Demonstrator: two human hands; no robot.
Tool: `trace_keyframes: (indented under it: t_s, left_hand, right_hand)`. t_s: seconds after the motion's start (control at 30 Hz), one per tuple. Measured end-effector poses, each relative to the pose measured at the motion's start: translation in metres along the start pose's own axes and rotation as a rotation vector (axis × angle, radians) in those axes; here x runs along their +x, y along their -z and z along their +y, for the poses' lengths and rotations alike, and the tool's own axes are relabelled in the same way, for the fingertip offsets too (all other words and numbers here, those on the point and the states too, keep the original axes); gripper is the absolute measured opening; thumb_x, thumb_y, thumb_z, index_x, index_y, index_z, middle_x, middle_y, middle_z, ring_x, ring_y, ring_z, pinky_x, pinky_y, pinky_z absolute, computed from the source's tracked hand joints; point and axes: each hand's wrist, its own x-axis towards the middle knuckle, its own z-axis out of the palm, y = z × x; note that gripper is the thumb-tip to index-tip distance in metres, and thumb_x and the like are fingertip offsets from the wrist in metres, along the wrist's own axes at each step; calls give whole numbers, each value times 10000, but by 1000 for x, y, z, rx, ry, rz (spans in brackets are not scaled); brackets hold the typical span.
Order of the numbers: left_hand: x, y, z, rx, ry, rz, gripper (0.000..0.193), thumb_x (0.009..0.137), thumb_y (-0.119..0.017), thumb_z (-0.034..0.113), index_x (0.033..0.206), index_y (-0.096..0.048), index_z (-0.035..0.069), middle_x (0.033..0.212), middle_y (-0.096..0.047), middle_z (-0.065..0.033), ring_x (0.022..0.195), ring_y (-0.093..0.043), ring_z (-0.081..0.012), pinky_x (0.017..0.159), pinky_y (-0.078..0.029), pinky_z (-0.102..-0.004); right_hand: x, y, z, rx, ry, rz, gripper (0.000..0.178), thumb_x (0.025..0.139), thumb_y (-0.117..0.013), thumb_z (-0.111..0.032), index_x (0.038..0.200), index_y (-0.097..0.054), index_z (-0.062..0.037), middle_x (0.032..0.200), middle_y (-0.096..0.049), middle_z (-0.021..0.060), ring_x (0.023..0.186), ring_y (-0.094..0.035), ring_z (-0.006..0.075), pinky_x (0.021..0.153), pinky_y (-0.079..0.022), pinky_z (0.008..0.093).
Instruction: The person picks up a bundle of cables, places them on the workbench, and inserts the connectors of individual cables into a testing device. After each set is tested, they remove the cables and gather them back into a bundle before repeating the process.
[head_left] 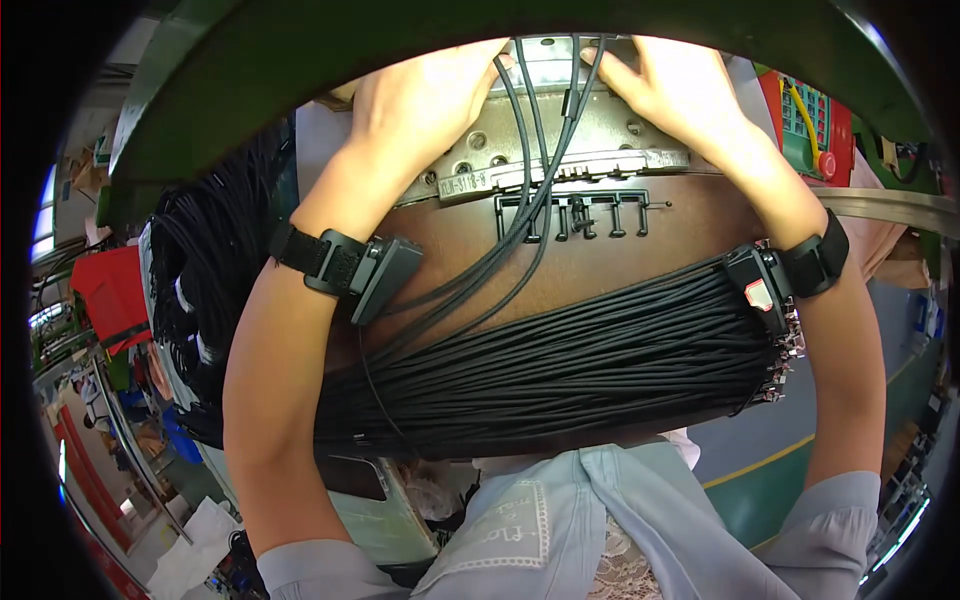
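Note:
My left hand (430, 95) reaches to the far edge of a metal mould plate (560, 120), its thumb tip against a black cable (521, 110). Opposite it, my right hand (685, 90) has its thumb at the other black cables (571, 130). Both hands appear closed on the cables, though a dark edge overhead hides most fingers. Several cables run from between the hands over the mould's near bar (560, 174) and down to the left. Just in front of the bar lies a black comb-shaped plastic piece (575, 215) on a brown surface (660, 255).
A thick bundle of black cables (560, 365) with metal ends at its right lies across the near side. More cables (215, 250) hang at the left. Overhead curves a dark green machine edge (250, 70). A red and green control box (815, 125) stands far right.

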Motion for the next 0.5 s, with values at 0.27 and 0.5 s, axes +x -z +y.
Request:
trace_keyframes:
  t_s: [0.27,0.5]
  left_hand:
    - [-6,40,13,14,241,-114,334,839,-571,194,1151,-553,75,951,-646,-126,770,-643,-279,685,-524,-364]
    - [-163,182,87,-1555,437,-1154,457,924,-490,324,1250,-510,4,1244,-547,-141,1127,-536,-310,974,-391,-357]
  right_hand:
    - [-5,2,36,74,368,231,244,893,-477,-226,849,-616,-31,776,-639,157,680,-596,306,630,-475,401]
    - [-260,70,138,494,-296,702,267,934,-451,-64,1173,-513,36,1075,-587,168,988,-569,207,880,-447,288]
